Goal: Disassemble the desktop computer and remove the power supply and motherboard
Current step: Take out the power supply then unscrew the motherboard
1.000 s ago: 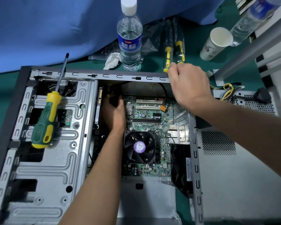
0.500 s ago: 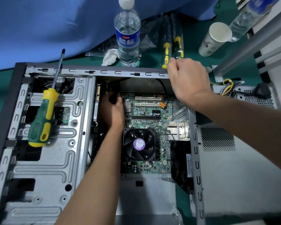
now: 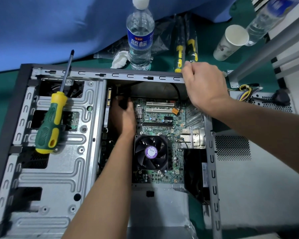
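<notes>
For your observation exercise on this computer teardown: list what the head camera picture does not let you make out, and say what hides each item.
- Left hand fingertips: curled round something dark inside the case; what they grip is hidden in shadow.
- Right hand fingers: hooked over the case's top rail, out of sight behind it.
- Motherboard left part: covered by the left forearm.
- Second bottle, top right: blurred, cut by the edge.

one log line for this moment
left hand: gripping black connector by motherboard | right hand: holding case rim | screwdriver: idle on drive cage
</notes>
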The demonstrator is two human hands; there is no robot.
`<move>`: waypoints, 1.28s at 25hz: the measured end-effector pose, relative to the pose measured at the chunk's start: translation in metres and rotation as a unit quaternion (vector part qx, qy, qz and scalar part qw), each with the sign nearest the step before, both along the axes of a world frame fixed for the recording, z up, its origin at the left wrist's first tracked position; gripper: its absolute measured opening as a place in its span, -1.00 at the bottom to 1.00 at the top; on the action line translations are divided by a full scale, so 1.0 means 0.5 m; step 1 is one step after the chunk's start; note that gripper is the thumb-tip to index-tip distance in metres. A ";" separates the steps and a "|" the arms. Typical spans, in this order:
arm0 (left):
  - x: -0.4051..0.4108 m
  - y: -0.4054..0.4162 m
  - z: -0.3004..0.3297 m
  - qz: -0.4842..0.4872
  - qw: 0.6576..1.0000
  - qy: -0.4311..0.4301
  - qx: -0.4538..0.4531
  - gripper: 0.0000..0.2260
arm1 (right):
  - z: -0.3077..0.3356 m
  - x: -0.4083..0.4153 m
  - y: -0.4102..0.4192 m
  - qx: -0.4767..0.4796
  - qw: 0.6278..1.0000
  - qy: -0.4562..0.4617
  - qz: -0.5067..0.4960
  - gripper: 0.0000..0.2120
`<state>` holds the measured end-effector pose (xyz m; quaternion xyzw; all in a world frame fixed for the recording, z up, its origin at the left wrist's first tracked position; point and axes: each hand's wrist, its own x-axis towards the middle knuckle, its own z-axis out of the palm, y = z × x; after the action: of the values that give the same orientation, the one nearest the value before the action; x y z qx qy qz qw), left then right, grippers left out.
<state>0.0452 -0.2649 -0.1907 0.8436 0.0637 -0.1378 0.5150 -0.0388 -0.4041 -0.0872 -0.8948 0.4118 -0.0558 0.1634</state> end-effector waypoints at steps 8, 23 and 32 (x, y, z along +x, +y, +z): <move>0.018 0.016 -0.017 -0.039 0.999 -0.012 -0.003 -0.73 | 0.003 0.000 0.001 0.005 1.000 0.000 0.002 -0.51; 0.013 0.001 -0.016 -0.033 0.998 -0.020 0.053 -0.62 | -0.002 -0.003 -0.005 0.009 1.000 -0.007 0.006 -0.50; 0.011 0.005 -0.019 -0.060 0.990 -0.056 0.112 -0.58 | -0.001 -0.002 -0.003 0.005 1.000 0.005 0.003 -0.50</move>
<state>0.0506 -0.2622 -0.2001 0.9048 -0.0011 -0.1130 0.4106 -0.0400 -0.4057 -0.0878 -0.8953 0.4104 -0.0484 0.1661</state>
